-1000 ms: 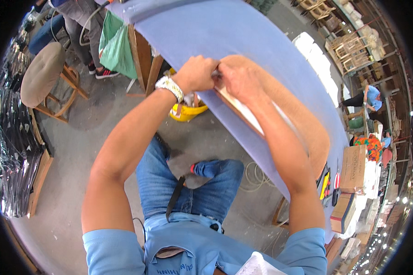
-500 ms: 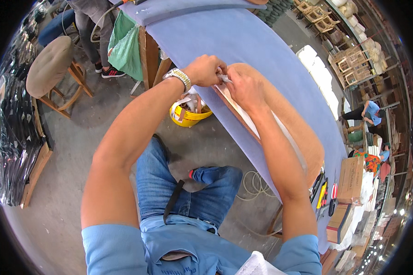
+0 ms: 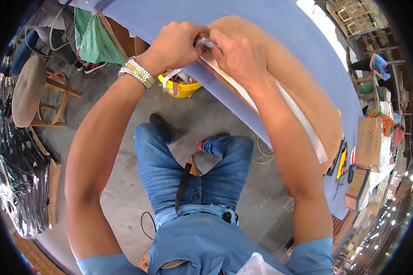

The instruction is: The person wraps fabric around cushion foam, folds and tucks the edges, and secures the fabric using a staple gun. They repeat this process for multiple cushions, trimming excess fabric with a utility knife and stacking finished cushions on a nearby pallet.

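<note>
My left hand [image 3: 179,46], with a gold and silver watch on its wrist, is closed in a pinch at the far end of a tan fabric-covered panel [image 3: 303,94]. Right beside it, my right hand [image 3: 241,57] is also closed, and a crumpled whitish scrap [image 3: 206,42] shows between the fingers of both. A flat white strip [image 3: 307,130] runs along the panel's near edge, partly hidden under my right forearm. Whether the scrap is part of that strip, I cannot tell. The panel lies on a blue-covered table [image 3: 234,112].
Below the table edge sits a yellow bucket [image 3: 186,89] of scraps. Cutters and pliers [image 3: 344,162] lie at the table's right end, near a cardboard box [image 3: 368,142]. A padded stool [image 3: 27,91] and a green sack [image 3: 96,36] are to the left. Another person [image 3: 378,66] works far right.
The view has shifted, so panel, table and hands sit higher in the picture. Both hands still pinch at the panel's far end, and more of the white strip's near end shows.
</note>
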`<state>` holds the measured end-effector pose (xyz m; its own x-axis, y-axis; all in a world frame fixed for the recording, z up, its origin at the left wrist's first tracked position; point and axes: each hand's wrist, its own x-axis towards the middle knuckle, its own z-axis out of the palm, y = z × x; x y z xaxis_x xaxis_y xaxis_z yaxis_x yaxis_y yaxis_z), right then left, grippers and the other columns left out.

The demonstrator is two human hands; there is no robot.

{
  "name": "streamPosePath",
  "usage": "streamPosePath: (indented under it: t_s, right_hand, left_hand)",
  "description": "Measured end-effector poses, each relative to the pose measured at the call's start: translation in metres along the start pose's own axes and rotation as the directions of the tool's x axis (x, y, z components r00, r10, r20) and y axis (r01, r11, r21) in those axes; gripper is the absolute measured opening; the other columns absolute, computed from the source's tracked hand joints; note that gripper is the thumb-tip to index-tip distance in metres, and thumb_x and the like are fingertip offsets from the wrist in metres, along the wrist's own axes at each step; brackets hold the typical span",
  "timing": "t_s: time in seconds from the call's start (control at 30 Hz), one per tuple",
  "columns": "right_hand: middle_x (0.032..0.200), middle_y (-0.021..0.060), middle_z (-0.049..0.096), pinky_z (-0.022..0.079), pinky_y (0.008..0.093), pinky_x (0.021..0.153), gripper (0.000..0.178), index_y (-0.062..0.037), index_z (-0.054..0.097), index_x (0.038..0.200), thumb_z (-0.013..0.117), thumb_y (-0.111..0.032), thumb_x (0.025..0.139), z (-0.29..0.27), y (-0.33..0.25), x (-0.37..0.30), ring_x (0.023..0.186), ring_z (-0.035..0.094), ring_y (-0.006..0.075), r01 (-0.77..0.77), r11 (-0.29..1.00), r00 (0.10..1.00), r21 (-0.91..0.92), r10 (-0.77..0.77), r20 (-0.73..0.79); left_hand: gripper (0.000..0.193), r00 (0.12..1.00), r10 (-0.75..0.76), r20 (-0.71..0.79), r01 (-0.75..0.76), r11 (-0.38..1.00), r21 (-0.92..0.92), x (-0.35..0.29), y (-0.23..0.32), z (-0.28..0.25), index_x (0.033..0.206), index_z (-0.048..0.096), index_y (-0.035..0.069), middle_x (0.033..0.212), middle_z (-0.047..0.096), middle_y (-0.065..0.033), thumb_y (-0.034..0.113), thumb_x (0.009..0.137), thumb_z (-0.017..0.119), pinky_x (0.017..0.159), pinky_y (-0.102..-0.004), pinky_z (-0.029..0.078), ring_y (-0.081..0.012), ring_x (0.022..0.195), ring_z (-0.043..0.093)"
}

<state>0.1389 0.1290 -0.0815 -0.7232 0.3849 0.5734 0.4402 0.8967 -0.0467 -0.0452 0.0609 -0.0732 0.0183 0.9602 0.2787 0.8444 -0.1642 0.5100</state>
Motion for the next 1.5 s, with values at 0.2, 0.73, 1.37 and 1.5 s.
streamPosePath:
  t_s: [0.2, 0.73, 1.37, 1.5]
  right_hand:
    - [0.084, 0.0072, 0.073, 0.056, 0.0457, 0.058, 0.01, -0.0152, 0.067, 0.094, 0.067, -0.02, 0.086, 0.016, 0.005, 0.003, 0.074, 0.072, 0.0308, 0.157, 0.988, 0.954, 0.001, -0.151, -0.258]
    - [0.081, 0.0194, 0.073, 0.055, 0.0525, 0.065, 0.019, -0.0074, 0.069, 0.091, 0.065, -0.025, 0.087, -0.005, -0.004, 0.008, 0.074, 0.072, 0.0394, -0.172, 0.973, 0.978, 0.152, 0.151, 0.143]
    - [0.081, 0.0056, 0.072, 0.057, 0.0436, 0.059, 0.013, -0.0122, 0.064, 0.091, 0.07, -0.023, 0.087, -0.001, -0.018, 0.003, 0.074, 0.073, 0.0288, -0.135, 0.991, 0.991, 0.008, 0.136, -0.005]
    - [0.082, 0.0061, 0.071, 0.054, 0.0461, 0.058, 0.013, -0.0115, 0.062, 0.091, 0.07, -0.021, 0.088, -0.003, -0.012, 0.004, 0.073, 0.071, 0.0321, -0.137, 0.989, 0.986, -0.052, 0.141, 0.087]
  left_hand:
    - [0.043, 0.998, 0.026, -0.055, -0.026, 1.0, -0.001, 0.0, -0.008, 0.008, 0.127, 0.07, 0.006, 0.106, 0.076, -0.0191, 0.007, 0.084, 0.068, 0.086, -0.0398, 0.058, -0.0331, 0.1, 0.074]
    - [0.035, 0.992, -0.038, 0.117, 0.056, 0.986, -0.156, 0.006, -0.007, -0.007, 0.123, 0.069, -0.001, 0.104, 0.077, -0.0155, 0.01, 0.09, 0.07, 0.081, -0.035, 0.057, -0.024, 0.093, 0.073]
    - [0.035, 0.993, 0.062, -0.098, -0.068, 0.996, -0.065, -0.009, -0.006, 0.007, 0.12, 0.072, 0.009, 0.083, 0.074, -0.0175, 0.014, 0.085, 0.067, 0.065, -0.0465, 0.056, -0.0391, 0.07, 0.069]
    - [0.041, 0.991, 0.067, -0.116, -0.074, 0.995, -0.061, -0.014, -0.017, 0.016, 0.127, 0.07, 0.005, 0.095, 0.076, -0.0141, 0.021, 0.089, 0.07, 0.078, -0.044, 0.054, -0.035, 0.081, 0.07]
